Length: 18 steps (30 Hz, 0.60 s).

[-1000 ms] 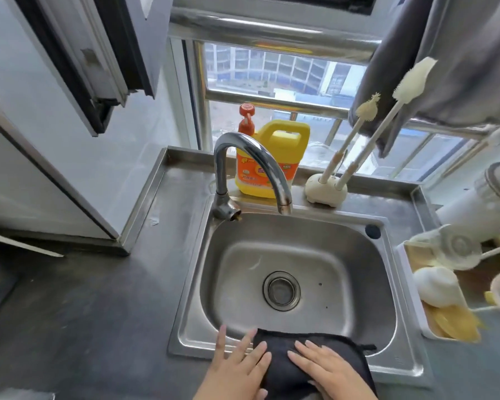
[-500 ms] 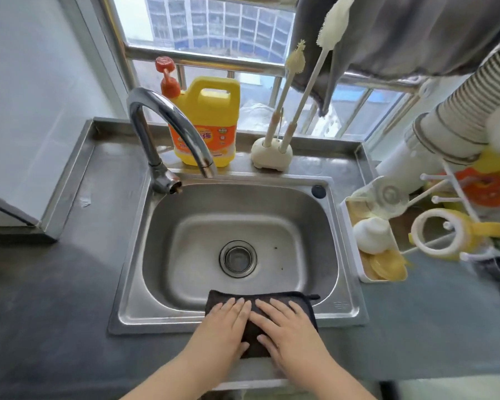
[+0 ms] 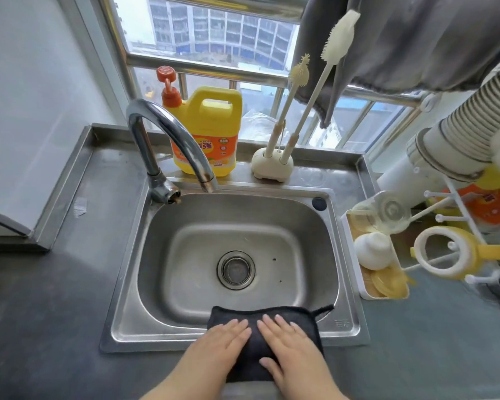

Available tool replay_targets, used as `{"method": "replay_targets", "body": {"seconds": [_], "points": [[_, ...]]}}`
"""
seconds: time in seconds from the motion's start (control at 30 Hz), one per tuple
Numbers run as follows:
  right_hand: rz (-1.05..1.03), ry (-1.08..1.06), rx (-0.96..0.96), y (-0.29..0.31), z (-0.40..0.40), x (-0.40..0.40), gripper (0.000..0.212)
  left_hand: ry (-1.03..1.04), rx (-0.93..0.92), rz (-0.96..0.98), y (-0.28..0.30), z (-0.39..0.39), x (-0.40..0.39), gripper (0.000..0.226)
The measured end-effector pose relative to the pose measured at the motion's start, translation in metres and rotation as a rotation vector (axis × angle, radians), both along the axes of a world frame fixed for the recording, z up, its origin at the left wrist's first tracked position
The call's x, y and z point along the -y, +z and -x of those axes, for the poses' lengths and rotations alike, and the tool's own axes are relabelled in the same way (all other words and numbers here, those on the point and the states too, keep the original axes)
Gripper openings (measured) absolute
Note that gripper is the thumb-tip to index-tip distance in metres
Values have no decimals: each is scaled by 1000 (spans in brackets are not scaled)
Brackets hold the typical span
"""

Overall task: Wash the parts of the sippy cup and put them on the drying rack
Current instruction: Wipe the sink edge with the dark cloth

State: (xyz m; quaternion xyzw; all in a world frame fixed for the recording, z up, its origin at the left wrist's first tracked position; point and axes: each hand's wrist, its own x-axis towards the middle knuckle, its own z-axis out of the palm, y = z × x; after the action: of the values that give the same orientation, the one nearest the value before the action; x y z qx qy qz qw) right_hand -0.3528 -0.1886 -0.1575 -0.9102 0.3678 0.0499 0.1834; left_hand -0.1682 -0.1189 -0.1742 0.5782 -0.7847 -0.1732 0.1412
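- Since half a second back, your hands have barely shifted on the cloth; what changed is your head, which swung right, so more of the rack side shows.
- Sippy cup parts sit right of the sink in two places. Four counted, as best I can tell: a clear cup body (image 3: 386,210) lying tilted over the white tray (image 3: 355,272), a white domed piece (image 3: 373,251) below it, a flat yellow piece (image 3: 387,282) at the tray's near end, and a yellow handled collar with white ring (image 3: 448,255) hung on the drying rack (image 3: 456,197). Likely parked there to drain.
- Judged from that, washing looks done or nearly so; the tray pieces may not count as racked.
- Your left hand (image 3: 220,346) and right hand (image 3: 289,342) both lie flat, fingers straight and together, pressing the one black cloth (image 3: 260,319) draped over the near rim of the sink (image 3: 350,327). Nothing pinched; probably drying your palms.
- Sink basin holds no parts; one faucet (image 3: 168,125) with no water visible.
- On the back ledge: one yellow detergent jug (image 3: 211,128) and two long brushes in one holder (image 3: 272,167), kept within reach of the faucet.
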Motion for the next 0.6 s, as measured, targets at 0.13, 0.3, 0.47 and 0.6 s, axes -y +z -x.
{"method": "replay_targets", "body": {"seconds": [0.13,0.3,0.47,0.6], "points": [[-21,186,-5,-6,-86,-17,85,102,104,-5,-6,-79,-35,52],[23,275,0,-6,-151,-34,65,281,92,56,4,-140,-69,44],[27,372,270,7,-162,-23,30,422,144,119,67,-137,-64,24],[64,419,327,41,-190,11,43,576,97,135,88,-154,-59,31]]}}
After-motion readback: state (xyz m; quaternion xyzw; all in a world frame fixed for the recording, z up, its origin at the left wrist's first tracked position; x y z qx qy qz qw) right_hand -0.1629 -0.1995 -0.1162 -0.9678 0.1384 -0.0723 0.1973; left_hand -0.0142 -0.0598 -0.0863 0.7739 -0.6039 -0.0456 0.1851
